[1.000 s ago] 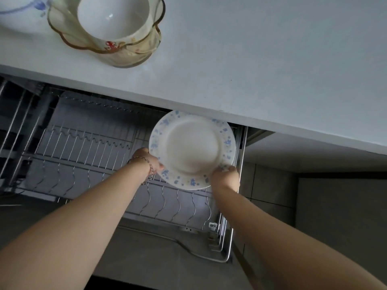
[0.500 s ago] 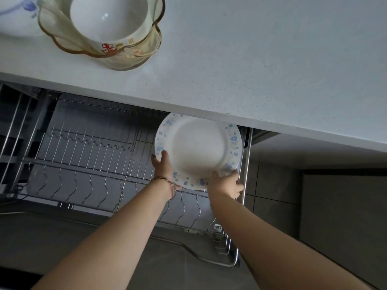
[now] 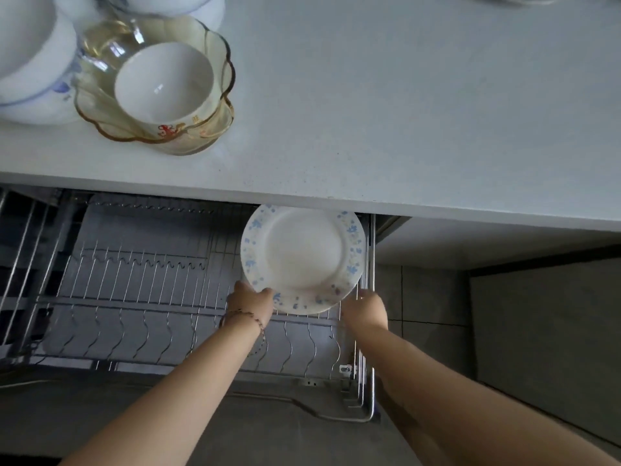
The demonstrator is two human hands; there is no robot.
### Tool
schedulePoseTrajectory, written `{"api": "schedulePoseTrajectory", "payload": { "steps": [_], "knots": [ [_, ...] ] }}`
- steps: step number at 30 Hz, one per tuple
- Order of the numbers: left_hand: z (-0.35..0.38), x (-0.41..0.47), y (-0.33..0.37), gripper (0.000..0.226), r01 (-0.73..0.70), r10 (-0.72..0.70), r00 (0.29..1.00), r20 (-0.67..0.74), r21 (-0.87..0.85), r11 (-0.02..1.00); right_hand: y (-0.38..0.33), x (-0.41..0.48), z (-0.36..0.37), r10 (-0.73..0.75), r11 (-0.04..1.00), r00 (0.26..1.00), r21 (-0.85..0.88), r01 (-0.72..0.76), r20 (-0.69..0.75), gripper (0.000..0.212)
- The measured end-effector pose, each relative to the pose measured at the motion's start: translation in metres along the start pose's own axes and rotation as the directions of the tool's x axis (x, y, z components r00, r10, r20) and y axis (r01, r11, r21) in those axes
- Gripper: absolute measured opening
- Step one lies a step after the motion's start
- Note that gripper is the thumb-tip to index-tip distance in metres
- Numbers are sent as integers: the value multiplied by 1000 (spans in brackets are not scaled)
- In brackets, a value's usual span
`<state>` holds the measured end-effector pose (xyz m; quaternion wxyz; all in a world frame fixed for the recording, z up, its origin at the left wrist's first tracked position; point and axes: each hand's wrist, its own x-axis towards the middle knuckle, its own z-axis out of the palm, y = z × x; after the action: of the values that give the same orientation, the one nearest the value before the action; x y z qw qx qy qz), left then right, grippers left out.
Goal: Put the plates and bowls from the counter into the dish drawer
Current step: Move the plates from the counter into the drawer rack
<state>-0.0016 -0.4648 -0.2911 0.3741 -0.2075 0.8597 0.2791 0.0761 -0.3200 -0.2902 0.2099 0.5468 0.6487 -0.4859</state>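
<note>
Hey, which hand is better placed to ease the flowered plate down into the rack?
Probably the left hand: its thumb hooks the rim of the plate, over the rack. The right hand sits beside the rim, contact unclear.

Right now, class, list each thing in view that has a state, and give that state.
Drawer: pulled open.
Plate: on edge over the drawer's right end, held.
Left hand: grips the plate's lower left rim.
Right hand: at the plate's lower right rim, grip hidden.
Glass bowl: upright on the counter, white bowl inside.
White bowl: upright, empty.
</note>
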Motion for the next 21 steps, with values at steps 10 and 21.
{"api": "schedulePoseTrajectory", "payload": {
  "steps": [10,21],
  "knots": [
    [37,-167,128,21,-595,421,779,465,335,731,29,-57,-241,-159,972,986,-182,148,-48,27],
    [230,-329,299,12,-683,533,633,561,80,726,68,-66,-587,-172,979,912,-168,116,-373,15]
  ]
}}
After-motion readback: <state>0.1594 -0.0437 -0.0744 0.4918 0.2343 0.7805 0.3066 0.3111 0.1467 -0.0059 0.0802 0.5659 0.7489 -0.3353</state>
